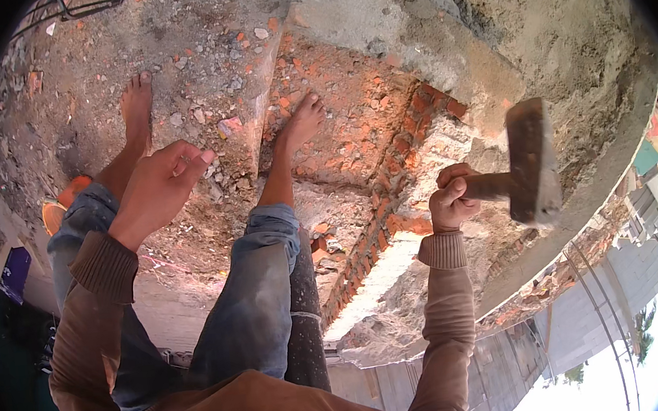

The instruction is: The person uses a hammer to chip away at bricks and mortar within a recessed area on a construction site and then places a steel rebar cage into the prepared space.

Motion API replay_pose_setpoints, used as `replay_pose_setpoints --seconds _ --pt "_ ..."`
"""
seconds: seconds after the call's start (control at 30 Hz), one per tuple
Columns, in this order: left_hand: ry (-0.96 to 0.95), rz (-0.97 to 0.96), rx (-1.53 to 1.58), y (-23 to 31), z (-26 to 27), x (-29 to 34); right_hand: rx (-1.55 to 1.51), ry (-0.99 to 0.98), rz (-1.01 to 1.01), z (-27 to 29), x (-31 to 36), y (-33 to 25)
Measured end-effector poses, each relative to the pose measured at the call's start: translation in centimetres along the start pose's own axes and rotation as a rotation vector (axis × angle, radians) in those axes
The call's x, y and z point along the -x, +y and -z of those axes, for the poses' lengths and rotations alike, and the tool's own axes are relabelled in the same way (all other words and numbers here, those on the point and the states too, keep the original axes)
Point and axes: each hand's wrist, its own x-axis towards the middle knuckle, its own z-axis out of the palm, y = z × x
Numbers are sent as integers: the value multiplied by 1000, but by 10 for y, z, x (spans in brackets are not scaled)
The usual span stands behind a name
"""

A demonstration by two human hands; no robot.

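Observation:
In my right hand (453, 197) is a short-handled sledgehammer (532, 162), with my fingers wrapped round its handle. The heavy metal head stands out to the right of my fist, blurred, above broken masonry. My left hand (159, 186) hangs in the air over my left leg, fingers loosely curled with a gap at the thumb. I see nothing in it, though the palm side is hidden. Below and between the hands, a strip of broken red brickwork (390, 184) runs diagonally through the rough surface.
My bare left foot (137, 105) stands on rubble-strewn ground, my bare right foot (305, 119) on broken brick. A dark pipe (302, 311) rises beside my right leg. Rough concrete (566, 32) lies at upper right, ending in a curved edge over a paved area (632, 232). Metal bars (76, 8) lie at far left.

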Motion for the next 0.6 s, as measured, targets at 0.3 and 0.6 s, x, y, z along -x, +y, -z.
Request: replay_pose_setpoints --seconds 0.3,0.6 --pt "7 116 -102 -20 0 0 627 -487 -633 19 99 30" --pt "-73 99 6 17 11 -3 241 -39 -209 8 76 56"
